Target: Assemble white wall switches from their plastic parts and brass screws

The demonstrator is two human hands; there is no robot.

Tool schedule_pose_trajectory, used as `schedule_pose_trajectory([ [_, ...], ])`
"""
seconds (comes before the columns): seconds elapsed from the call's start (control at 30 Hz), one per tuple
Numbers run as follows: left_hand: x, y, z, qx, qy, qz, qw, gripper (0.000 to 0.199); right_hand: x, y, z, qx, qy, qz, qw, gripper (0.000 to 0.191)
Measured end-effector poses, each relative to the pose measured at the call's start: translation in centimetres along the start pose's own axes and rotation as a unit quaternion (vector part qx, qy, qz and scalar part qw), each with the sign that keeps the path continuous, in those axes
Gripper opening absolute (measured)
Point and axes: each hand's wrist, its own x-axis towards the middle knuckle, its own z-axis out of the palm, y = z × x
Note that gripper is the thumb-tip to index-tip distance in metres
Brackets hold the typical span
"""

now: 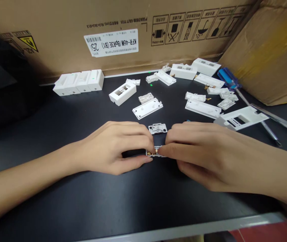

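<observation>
Hands (110,148) (199,156) pinch a brass-tipped white plastic part (155,153), cardboard carton (57,37) beyond.

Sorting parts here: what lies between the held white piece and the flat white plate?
The head view shows a small white plastic bracket lying there on the black worktop.

I take the small plastic bracket (157,128) on the workbench (57,201) as my reference. Directly behind it I see a flat plastic plate (147,108), and behind and left of that an open plastic housing (122,93). Further back and left, a row of joined housings (78,82) sits just before a cardboard carton (57,37), which stands behind everything. To the bracket's right lie a larger plastic frame (241,117) and scattered plastic parts (202,108), with a screwdriver (226,78) beyond them. Just in front of the bracket, a small contact piece (155,153) is pinched between the left hand (113,148) and the right hand (204,154).
</observation>
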Motion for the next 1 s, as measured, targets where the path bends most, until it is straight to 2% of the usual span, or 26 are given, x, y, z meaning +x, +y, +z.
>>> schedule_pose_trajectory([
  [0.63,-0.08,0.21,-0.05,0.010,-0.006,-0.006,1.000,0.011,0.15,-0.29,-0.17,0.014,-0.007,0.000,1.000,0.025],
  [1.0,-0.31,0.15,0.07,0.009,0.012,-0.028,1.000,0.017,-0.04,0.11,-0.08,0.011,0.041,-0.031,0.999,0.029],
])
